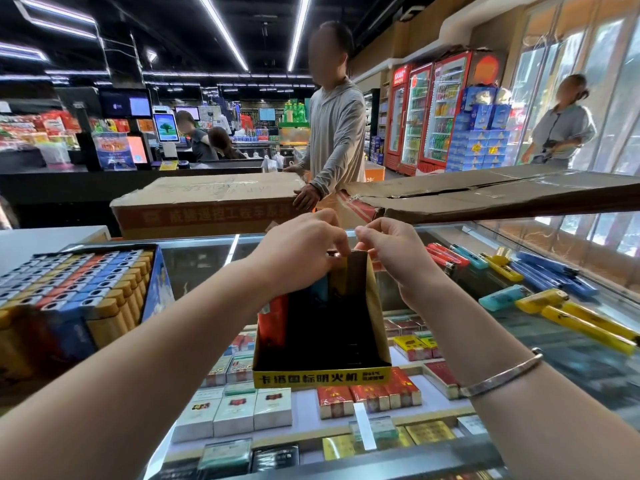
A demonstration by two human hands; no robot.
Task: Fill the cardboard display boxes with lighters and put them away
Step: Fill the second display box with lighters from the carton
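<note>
On the left of the glass counter [201,268]: a full lighter tray [74,289], done. Centre: a cardboard display box [322,341], barely filled, far edge pinched by left hand [301,251] and right hand [394,252]. Rightward: loose lighters [540,292] unpacked. Beyond: shipping cartons [207,199], shop aisles.

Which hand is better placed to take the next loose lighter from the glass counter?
The right hand, probably. The loose lighters lie on the glass counter at the right of the display box, on that hand's side. The left hand is across the box, beside the full tray.
</note>
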